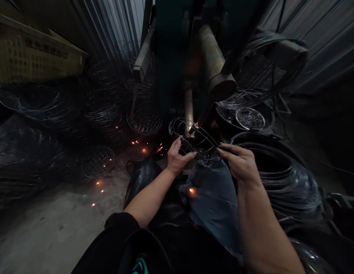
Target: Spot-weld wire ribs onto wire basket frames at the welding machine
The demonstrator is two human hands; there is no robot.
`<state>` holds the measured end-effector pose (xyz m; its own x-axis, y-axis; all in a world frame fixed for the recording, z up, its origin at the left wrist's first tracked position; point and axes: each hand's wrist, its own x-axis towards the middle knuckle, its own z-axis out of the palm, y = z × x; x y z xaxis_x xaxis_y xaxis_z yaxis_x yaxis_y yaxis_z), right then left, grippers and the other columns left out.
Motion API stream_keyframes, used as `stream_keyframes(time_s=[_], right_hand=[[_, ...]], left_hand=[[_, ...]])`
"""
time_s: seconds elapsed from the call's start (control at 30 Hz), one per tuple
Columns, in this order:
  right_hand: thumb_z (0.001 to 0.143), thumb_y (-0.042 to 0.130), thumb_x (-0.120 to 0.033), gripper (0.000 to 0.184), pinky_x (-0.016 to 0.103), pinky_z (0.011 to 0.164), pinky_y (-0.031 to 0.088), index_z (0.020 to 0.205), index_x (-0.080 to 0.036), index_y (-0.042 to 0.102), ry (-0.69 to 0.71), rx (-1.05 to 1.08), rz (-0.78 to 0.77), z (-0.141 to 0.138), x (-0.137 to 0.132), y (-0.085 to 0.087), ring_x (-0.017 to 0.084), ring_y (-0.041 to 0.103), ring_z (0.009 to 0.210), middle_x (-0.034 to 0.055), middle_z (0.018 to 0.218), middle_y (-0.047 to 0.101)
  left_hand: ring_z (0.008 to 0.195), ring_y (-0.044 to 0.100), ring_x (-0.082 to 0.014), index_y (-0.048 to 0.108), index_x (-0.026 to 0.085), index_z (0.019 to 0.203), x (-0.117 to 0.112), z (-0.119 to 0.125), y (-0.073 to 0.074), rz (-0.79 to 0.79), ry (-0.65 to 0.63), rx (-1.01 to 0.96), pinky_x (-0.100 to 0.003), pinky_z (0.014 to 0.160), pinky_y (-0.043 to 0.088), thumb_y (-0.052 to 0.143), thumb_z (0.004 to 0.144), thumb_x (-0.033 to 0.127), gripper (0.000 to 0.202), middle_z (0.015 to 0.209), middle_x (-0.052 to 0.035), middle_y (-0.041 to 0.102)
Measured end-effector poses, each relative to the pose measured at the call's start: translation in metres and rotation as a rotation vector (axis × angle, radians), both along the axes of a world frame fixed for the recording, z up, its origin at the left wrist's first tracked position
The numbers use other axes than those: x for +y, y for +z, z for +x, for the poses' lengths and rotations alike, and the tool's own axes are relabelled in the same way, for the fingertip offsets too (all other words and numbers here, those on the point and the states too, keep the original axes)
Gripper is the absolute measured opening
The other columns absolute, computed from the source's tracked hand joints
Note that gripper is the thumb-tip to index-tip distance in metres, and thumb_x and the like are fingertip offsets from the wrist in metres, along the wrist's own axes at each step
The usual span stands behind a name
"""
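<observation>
A round wire basket, made of thin metal rods, is tilted between my hands at the tip of a welding machine. My left hand grips its near left side between thumb and fingers. On the right, my right hand pinches the basket's edge with thumb and fingertips. A brass-coloured lower electrode rod reaches into the basket, and a darker arm from above meets the wire near the rod's end. Glowing sparks scatter to the left and one glows over my lap. The exact contact spot is partly hidden.
Stacks of wire baskets stand at left, below a yellow crate. One wire disc lies on the concrete floor. Coiled wire fills a tub at right, behind it a bowl with wire rings. A thick cylinder juts overhead.
</observation>
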<state>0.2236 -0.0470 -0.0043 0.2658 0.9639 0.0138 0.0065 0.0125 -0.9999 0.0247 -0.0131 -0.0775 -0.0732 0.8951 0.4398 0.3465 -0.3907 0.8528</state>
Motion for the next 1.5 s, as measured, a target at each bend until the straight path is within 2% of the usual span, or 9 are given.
stream_keyframes(time_s=[0.2,0.43,0.63,0.83,1.0,1.13,1.37,1.5], right_hand=[[0.058,0.085,-0.041,0.032,0.032,0.066,0.051,0.082,-0.020,0.077,0.017,-0.092,0.006,-0.016,0.015,0.014,0.017,0.064,0.068,0.0032,0.076,0.072],[0.055,0.085,-0.043,0.036,0.033,0.065,0.052,0.080,-0.018,0.076,-0.014,-0.094,0.031,-0.022,0.036,0.019,0.019,0.064,0.067,0.0037,0.075,0.071],[0.058,0.085,-0.042,0.033,0.032,0.066,0.053,0.082,-0.021,0.076,-0.010,-0.030,0.048,-0.016,0.030,0.015,0.018,0.064,0.068,0.0019,0.075,0.071],[0.051,0.087,-0.036,0.031,0.034,0.067,0.054,0.076,-0.021,0.076,-0.045,-0.030,0.043,-0.004,0.020,0.006,0.019,0.064,0.068,0.0024,0.072,0.071],[0.056,0.086,-0.034,0.029,0.034,0.065,0.054,0.080,-0.021,0.076,0.003,-0.026,0.061,-0.011,0.029,0.016,0.019,0.064,0.066,0.0024,0.073,0.071],[0.055,0.087,-0.033,0.028,0.032,0.066,0.053,0.077,-0.020,0.076,0.007,-0.027,0.047,-0.016,0.037,0.021,0.018,0.064,0.066,0.0020,0.073,0.071],[0.054,0.085,-0.035,0.027,0.030,0.058,0.052,0.074,-0.020,0.076,-0.015,-0.045,0.056,-0.018,0.037,0.021,0.018,0.062,0.062,0.0024,0.070,0.070],[0.053,0.086,-0.034,0.026,0.030,0.058,0.051,0.073,-0.021,0.076,-0.017,-0.033,0.069,-0.019,0.037,0.022,0.017,0.062,0.062,0.0018,0.068,0.069]], left_hand=[[0.114,0.060,-0.0247,0.055,0.014,0.129,0.001,-0.002,-0.006,-0.106,0.033,-0.146,-0.040,0.099,0.052,0.082,0.064,0.043,0.076,0.123,-0.0128,0.061],[0.104,0.063,-0.0224,0.056,0.012,0.126,0.015,0.004,-0.002,-0.177,0.051,-0.232,-0.035,0.091,0.054,0.084,0.061,0.043,0.078,0.113,-0.0100,0.062],[0.101,0.064,-0.0224,0.058,0.013,0.125,0.013,0.006,0.002,-0.230,0.033,-0.263,-0.035,0.088,0.054,0.085,0.058,0.042,0.078,0.111,-0.0106,0.063],[0.098,0.063,-0.0197,0.063,0.015,0.115,0.010,0.009,0.007,-0.272,-0.016,-0.403,-0.031,0.087,0.054,0.086,0.056,0.038,0.067,0.106,-0.0073,0.063],[0.081,0.062,-0.0122,0.062,0.014,0.104,0.008,0.011,0.016,-0.402,-0.097,-0.622,-0.025,0.081,0.053,0.086,0.054,0.033,0.058,0.091,-0.0019,0.064],[0.072,0.058,-0.0092,0.060,0.015,0.093,0.008,0.010,0.022,-0.430,-0.082,-0.649,-0.021,0.073,0.051,0.085,0.055,0.030,0.047,0.080,0.0016,0.062],[0.079,0.060,-0.0106,0.062,0.015,0.101,0.013,0.010,0.017,-0.426,-0.070,-0.659,-0.023,0.079,0.052,0.085,0.054,0.028,0.054,0.089,-0.0009,0.064],[0.083,0.062,-0.0119,0.062,0.015,0.106,0.013,0.010,0.016,-0.440,-0.057,-0.663,-0.024,0.082,0.052,0.086,0.053,0.029,0.060,0.092,-0.0021,0.064]])
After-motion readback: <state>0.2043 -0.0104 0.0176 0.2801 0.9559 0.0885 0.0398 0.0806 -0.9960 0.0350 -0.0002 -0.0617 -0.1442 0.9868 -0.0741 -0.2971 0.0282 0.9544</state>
